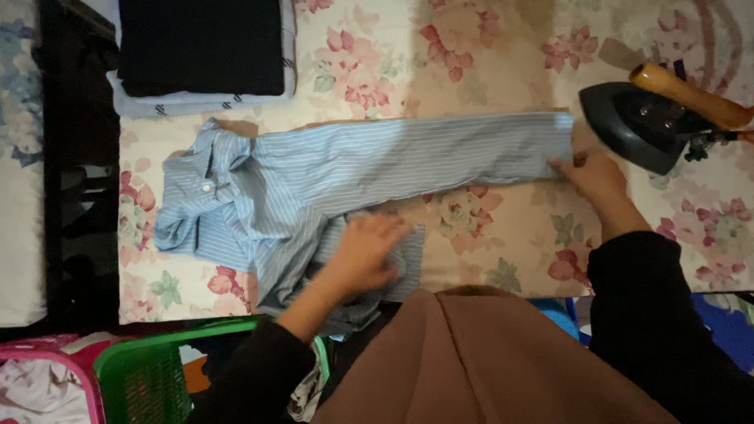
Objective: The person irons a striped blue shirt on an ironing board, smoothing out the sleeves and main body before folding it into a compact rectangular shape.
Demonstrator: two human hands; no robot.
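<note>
A light blue striped shirt (314,177) lies spread on a floral-covered ironing surface (487,63), collar to the left and one long sleeve stretched to the right. My left hand (365,251) presses flat on the shirt's bunched lower part near the front edge. My right hand (593,174) pinches the cuff end of the stretched sleeve. A dark iron (640,124) with a wooden handle rests on the cloth just right of that hand.
A folded dark garment on a pale folded one (200,51) lies at the back left. A green plastic basket (149,373) and a pink one (47,377) stand at the lower left. Brown fabric (479,361) covers my lap area.
</note>
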